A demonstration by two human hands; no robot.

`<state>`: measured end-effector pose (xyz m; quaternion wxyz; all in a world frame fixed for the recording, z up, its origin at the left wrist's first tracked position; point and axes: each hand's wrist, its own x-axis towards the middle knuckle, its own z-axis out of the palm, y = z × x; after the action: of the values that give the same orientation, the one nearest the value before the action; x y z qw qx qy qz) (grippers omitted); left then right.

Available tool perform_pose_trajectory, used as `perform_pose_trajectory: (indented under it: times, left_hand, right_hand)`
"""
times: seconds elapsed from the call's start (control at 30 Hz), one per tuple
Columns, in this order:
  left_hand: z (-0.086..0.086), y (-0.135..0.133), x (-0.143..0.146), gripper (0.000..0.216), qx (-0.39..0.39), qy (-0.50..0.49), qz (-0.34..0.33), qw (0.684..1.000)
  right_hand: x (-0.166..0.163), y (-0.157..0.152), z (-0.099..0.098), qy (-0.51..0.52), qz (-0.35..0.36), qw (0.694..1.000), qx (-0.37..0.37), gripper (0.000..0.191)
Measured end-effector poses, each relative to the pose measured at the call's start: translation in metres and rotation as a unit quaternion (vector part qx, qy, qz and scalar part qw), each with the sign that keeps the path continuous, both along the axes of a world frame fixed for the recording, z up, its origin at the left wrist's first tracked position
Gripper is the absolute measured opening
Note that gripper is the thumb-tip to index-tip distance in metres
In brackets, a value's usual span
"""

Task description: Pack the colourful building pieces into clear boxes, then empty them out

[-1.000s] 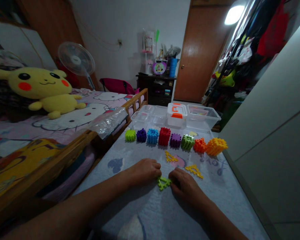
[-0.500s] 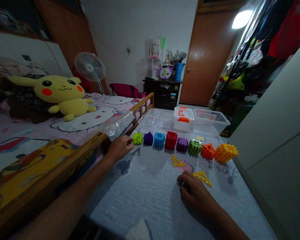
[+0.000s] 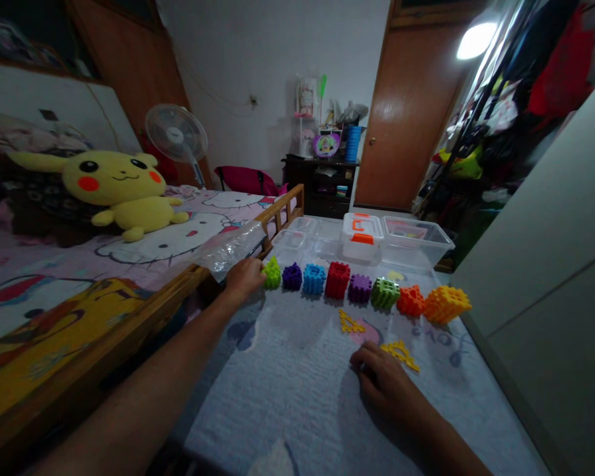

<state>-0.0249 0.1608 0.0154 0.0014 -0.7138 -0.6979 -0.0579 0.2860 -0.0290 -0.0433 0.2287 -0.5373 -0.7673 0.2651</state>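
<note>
Two bare hands reach over a pale blue cloth (image 3: 287,396), with a wooden rail (image 3: 143,314) running along its left side. Nearest, the right hand (image 3: 377,377) rests low on the cloth, its fingers curled, the thumb a little apart from them, and nothing visible between. Just beside its fingertips lies a flat yellow triangle (image 3: 399,354); a second yellow triangle (image 3: 351,322) lies a little farther off, both flat on the cloth.

Farther out, the left hand (image 3: 246,279) is at the left end of a row of toy blocks, its bent fingers against the left side of the lime green block (image 3: 272,274). Whether they are clamped on it I cannot tell, since the hand hides the contact. Rightward from there stand a dark violet block (image 3: 292,277), a light blue block (image 3: 314,279), a tall red block (image 3: 337,280), a purple block (image 3: 359,289), a green block (image 3: 385,293), an orange block (image 3: 410,301) and a yellow block (image 3: 447,305).

Behind the row are a lidded box (image 3: 361,246) with orange clips and, to its right, an open clear tub (image 3: 421,251). Beyond stand a dark cabinet (image 3: 320,206) and a brown door (image 3: 411,112).
</note>
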Motion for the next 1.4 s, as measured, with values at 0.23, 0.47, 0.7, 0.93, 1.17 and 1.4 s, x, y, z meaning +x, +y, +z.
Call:
perform_pose_trajectory:
  times: [0.23,0.47,0.7,0.93,1.17,1.4]
  left_hand:
    - [-0.002,0.0,0.003,0.024,-0.01,0.024,-0.001,1.0]
    - [0.01,-0.023,0.005,0.035,0.052,0.051,-0.025,0.997]
    - [0.001,-0.082,0.055,0.036,0.045,-0.055,-0.168,0.983]
    - [-0.035,-0.108,0.122,0.031,-0.078,-0.076,-0.306,0.946]
    - [-0.046,-0.09,0.157,0.026,-0.042,-0.071,-0.376,0.923]
    - [-0.043,-0.082,0.158,0.021,-0.066,-0.067,-0.383,0.919]
  right_hand:
    - [0.002,0.0,-0.004,0.009,0.009,1.0,0.0,0.024]
    - [0.017,0.001,0.012,0.041,-0.019,0.996,0.082,0.026]
    - [0.085,0.021,0.022,0.002,-0.236,0.966,0.104,0.017]
    - [0.088,0.02,0.003,-0.133,-0.139,0.981,-0.007,0.028]
    - [0.069,0.019,0.007,-0.097,-0.112,0.989,0.0,0.024]
    - [0.061,0.02,0.006,-0.005,-0.113,0.993,-0.034,0.027]
